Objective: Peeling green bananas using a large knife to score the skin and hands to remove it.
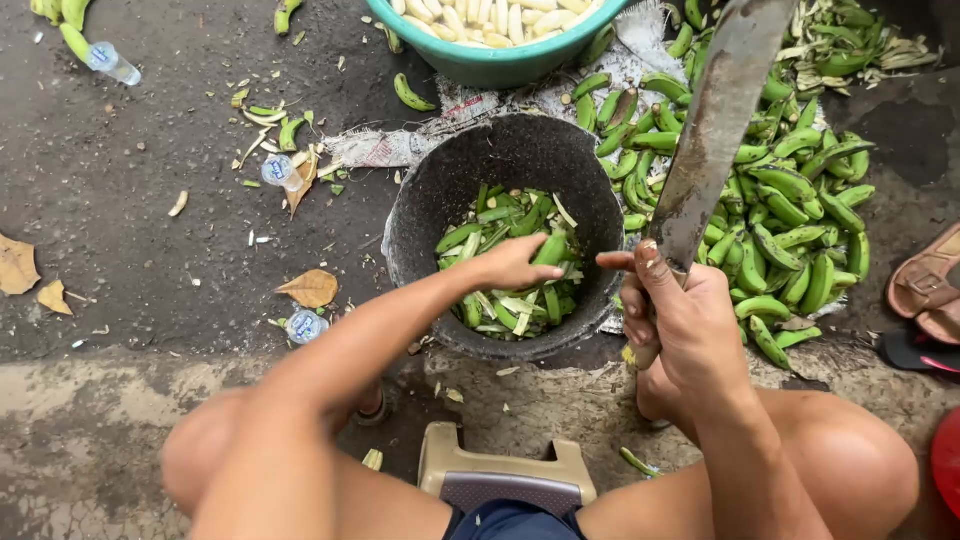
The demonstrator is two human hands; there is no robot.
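Observation:
My right hand grips the handle of a long, worn machete, its blade pointing up and away over a pile of green bananas. My left hand reaches into a dark grey bucket and closes on a green banana among several peels. The bucket stands on the ground between my knees and the pile. A teal basin holding peeled pale bananas sits just beyond the bucket.
I sit on a low beige stool. Small plastic bottles and dry leaves lie on the dark ground at left. Sandals rest at the right edge. Crumpled paper lies under the basin.

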